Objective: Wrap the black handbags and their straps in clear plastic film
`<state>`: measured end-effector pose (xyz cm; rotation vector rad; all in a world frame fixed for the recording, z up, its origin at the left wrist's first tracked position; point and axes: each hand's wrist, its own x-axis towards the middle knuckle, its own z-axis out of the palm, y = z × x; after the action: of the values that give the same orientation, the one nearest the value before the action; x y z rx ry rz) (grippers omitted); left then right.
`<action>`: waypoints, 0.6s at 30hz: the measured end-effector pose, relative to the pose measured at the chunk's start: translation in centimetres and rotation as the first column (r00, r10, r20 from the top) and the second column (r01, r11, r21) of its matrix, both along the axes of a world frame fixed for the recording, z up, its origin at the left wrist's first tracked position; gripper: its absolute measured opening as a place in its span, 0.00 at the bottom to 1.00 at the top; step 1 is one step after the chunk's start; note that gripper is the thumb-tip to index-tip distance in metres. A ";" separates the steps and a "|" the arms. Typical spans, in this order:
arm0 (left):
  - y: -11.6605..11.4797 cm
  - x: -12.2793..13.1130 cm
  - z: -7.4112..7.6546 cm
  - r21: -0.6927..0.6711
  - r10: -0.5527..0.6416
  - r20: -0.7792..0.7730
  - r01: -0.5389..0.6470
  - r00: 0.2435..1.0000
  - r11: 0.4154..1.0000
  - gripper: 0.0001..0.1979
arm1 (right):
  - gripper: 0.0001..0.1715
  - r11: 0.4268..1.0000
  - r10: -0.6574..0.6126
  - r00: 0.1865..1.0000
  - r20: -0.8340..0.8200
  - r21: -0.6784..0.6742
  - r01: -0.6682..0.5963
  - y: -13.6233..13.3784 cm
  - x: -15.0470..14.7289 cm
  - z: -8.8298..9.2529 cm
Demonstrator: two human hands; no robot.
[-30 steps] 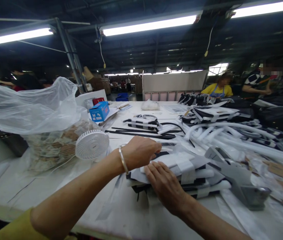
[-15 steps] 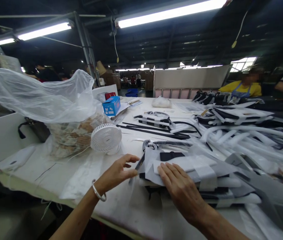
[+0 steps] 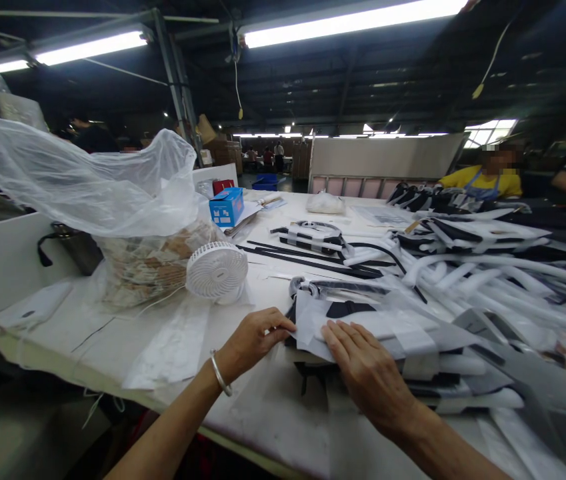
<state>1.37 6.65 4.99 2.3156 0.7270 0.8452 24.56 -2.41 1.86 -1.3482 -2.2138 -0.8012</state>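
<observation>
A stack of wrapped black and white straps [image 3: 413,353] lies on the white table [image 3: 273,420] in front of me. My right hand [image 3: 367,373] rests flat on the stack's near left corner, fingers stretched out. My left hand [image 3: 253,340], with a metal bangle at the wrist, pinches the left edge of the white wrapping sheet [image 3: 307,320] on top of the stack. A clear plastic sleeve [image 3: 173,347] lies flat on the table just left of my left hand.
A small white fan [image 3: 217,272] stands beyond my left hand, beside a large clear bag of brown tags [image 3: 133,260]. A blue box [image 3: 226,207] sits farther back. White tubes and strap bundles [image 3: 487,267] cover the right side. People work at the far right.
My left hand drew back from over the stack toward the table's near edge, then closed on the wrapping sheet's left edge. My right hand stayed flat on the stack. The view shifted left.
</observation>
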 end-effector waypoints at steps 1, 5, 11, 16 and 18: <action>0.2 0.1 0.1 -0.008 0.007 0.013 -0.007 1.000 1.000 0.06 | 0.25 1.000 0.000 1.000 0.001 -0.005 0.000 0.0 0.0 0.0; 0.9 0.8 0.2 0.028 -0.051 0.036 0.050 0.998 0.998 0.09 | 0.25 1.000 0.004 1.000 -0.004 -0.006 -0.004 0.0 0.0 0.0; 1.5 1.7 -0.1 0.109 -0.032 0.014 0.030 0.999 0.994 0.07 | 0.24 1.000 0.002 1.000 0.003 0.004 -0.002 -0.1 -0.1 0.2; 0.6 3.1 1.5 0.133 0.019 0.081 -0.030 0.997 0.991 0.08 | 0.24 1.000 0.004 1.000 -0.005 -0.008 -0.004 0.1 0.0 0.3; 0.1 4.1 2.2 0.130 0.055 0.098 -0.067 0.994 0.989 0.09 | 0.25 1.000 0.006 1.000 -0.015 -0.018 -0.006 0.3 0.0 0.5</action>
<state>5.43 6.75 7.22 2.3620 0.7234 1.0525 24.58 -2.07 2.37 -1.3511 -2.2176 -0.7692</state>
